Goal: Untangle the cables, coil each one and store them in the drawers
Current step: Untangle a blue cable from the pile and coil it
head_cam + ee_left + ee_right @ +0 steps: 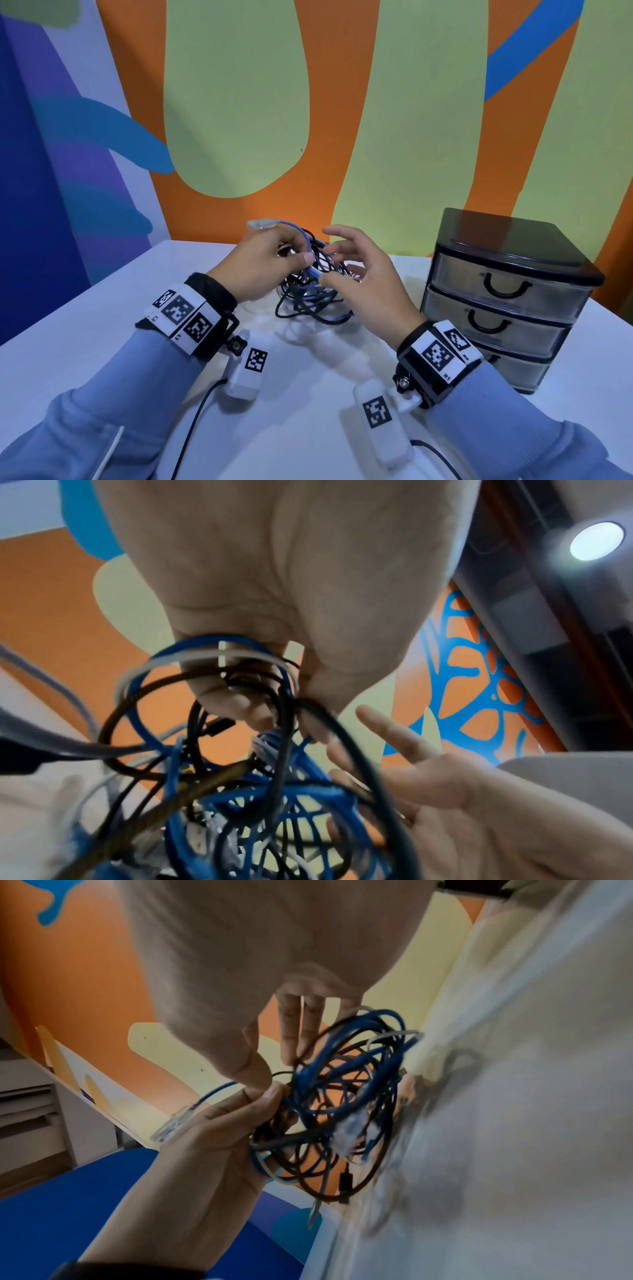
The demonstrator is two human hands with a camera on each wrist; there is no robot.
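One cable tangle (310, 291) we see mid-table, lifted at its top, left hand (263, 265) fingers pinching blue and black strands, right hand (359, 274) fingers loosely spread touching it, closed drawer unit (503, 301) at 3 o'clock.

- My sleeves (113, 387) are light blue, with a dark cuff (215, 287) showing past the left one.
- Each wrist wears a black band faced with white tiles (183, 313) that carry black square codes; the right band (442, 356) reads "RT".
- Below each band, a white block (248, 366) with its own code hangs from a black knobbed screw (237, 344).
- A thin black cable (195, 421) trails from each block.
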